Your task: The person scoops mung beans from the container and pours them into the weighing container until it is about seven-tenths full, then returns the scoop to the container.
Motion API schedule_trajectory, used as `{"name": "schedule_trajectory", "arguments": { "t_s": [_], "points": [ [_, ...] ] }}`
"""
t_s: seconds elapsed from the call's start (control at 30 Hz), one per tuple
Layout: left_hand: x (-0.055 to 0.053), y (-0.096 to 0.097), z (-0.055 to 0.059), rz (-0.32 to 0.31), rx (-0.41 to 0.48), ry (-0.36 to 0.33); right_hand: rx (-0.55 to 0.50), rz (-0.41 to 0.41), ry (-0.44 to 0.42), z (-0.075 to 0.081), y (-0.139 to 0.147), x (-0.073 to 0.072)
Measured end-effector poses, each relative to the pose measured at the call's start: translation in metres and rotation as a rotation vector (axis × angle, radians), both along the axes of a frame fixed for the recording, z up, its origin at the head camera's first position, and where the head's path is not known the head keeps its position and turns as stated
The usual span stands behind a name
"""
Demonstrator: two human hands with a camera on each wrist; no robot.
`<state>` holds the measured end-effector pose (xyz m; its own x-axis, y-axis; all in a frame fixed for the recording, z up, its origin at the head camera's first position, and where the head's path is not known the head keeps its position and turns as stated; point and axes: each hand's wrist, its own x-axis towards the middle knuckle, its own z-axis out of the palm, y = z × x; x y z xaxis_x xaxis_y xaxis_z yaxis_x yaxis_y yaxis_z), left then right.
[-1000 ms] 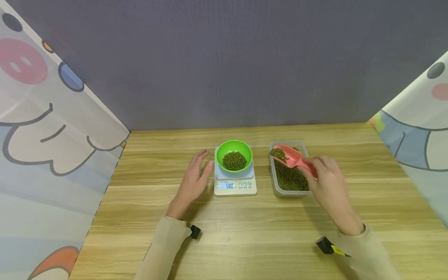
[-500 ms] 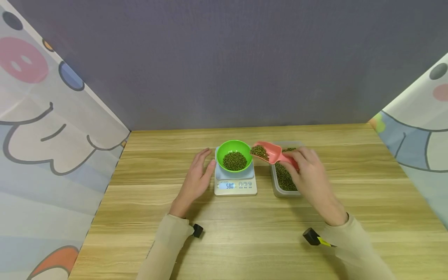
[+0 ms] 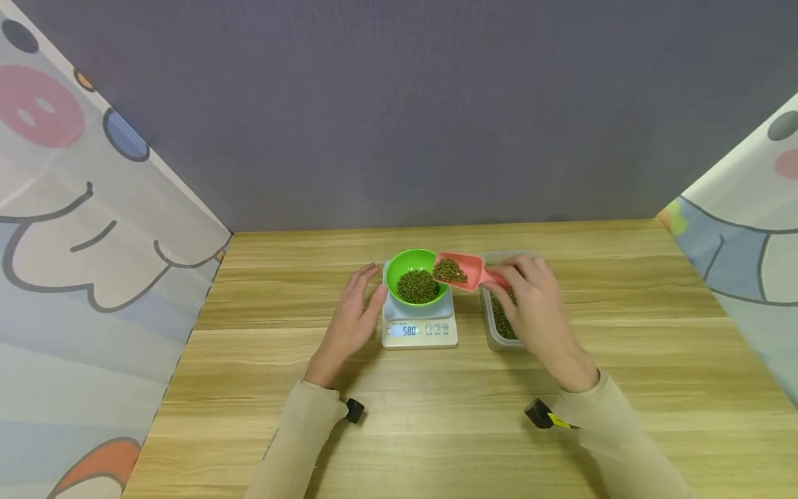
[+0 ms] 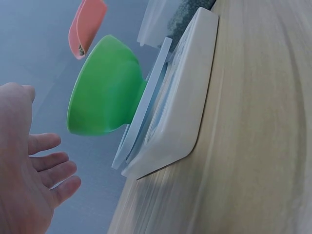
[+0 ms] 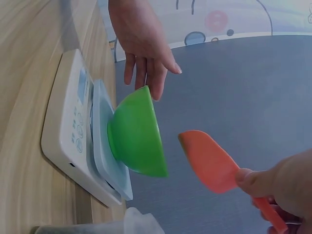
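My right hand (image 3: 539, 312) grips the handle of a pink scoop (image 3: 474, 274), seen also in the right wrist view as a scoop (image 5: 212, 163) raised above the bowl's rim. Small green beans, likely mung beans (image 3: 450, 270), lie in its front half. Its lip overlaps the right rim of a green bowl (image 3: 408, 258), which has beans in its bottom. Under the bowl is a white kitchen scale (image 3: 419, 339), its display reading 58.0. Beside the bowl, on the left, my left hand (image 3: 352, 322) holds nothing; its fingers look relaxed and apart from the bowl in the left wrist view.
A clear plastic container (image 3: 495, 339) of the same beans stands right of the scale, partly covered by my right hand. Everything rests on a wooden table (image 3: 436, 430). A grey wall (image 3: 424, 118) rises behind, with cartoon-printed sheets (image 3: 93, 291) at both sides.
My right hand has carried the loaded scoop left from over the container to the bowl's right rim. The left hand has shifted very slightly right. The scale still reads 58.0.
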<state>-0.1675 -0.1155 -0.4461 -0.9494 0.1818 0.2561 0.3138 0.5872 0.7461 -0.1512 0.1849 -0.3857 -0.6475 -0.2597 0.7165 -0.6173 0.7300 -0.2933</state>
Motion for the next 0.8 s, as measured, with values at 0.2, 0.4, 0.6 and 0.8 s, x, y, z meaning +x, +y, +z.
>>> {"name": "schedule_trajectory", "arguments": {
  "t_s": [0.2, 0.4, 0.6, 0.8],
  "points": [
    [0.0000, 0.0006, -0.0010, -0.005, 0.004, 0.015, 0.009, -0.012, 0.059, -0.0029, -0.0037, -0.0028],
    [-0.0005, 0.0011, -0.0013, -0.001, 0.000, 0.015, 0.032, -0.017, 0.120, -0.0042, -0.0054, -0.0038],
    [-0.0004, 0.0010, -0.0018, -0.003, 0.001, 0.013, 0.050, -0.002, 0.178, -0.0049, -0.0058, -0.0041],
    [0.0008, 0.0008, -0.0008, -0.006, -0.004, 0.010, 0.069, 0.014, 0.239, -0.0059, -0.0053, -0.0040]
  ]
}}
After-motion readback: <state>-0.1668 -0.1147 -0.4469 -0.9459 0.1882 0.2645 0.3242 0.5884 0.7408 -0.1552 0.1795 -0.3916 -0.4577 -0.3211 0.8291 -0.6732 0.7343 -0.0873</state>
